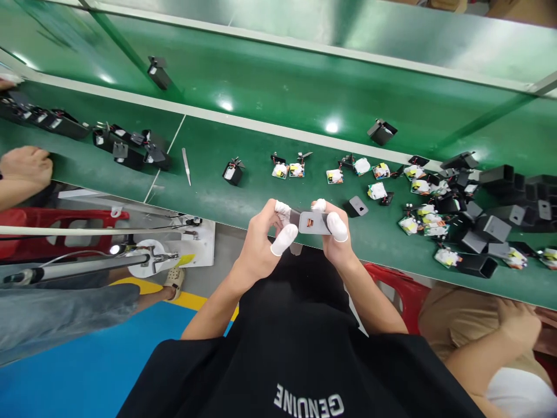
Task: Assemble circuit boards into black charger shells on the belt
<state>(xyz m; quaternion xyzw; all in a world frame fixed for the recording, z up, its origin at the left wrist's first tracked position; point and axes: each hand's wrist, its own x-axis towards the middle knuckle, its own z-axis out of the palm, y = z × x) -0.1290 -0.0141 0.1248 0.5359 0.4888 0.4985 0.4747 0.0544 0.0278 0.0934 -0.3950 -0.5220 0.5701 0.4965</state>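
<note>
I hold a charger housing (314, 223) with a grey end face and an orange-lined port in front of my body, at the table's near edge. My right hand (337, 235) grips its right end. My left hand (264, 235) has thumb and finger closed on its darker left side. White finger cots cover the thumb and fingertip of both hands. Just right of my hands, another grey-ended housing (357, 206) lies on the green table (204, 203). Beyond them are small circuit boards (296, 169) with white and yellow parts, and a black housing (234, 172) with prongs and wires.
Dark housings (491, 227) and more boards pile up at the right. A white-handled tool (186, 166) lies left of centre. Black assemblies (124, 145) line the far left, near a co-worker's hand (26, 168). Another person's arm (487, 348) is at lower right, by a red stool (402, 287).
</note>
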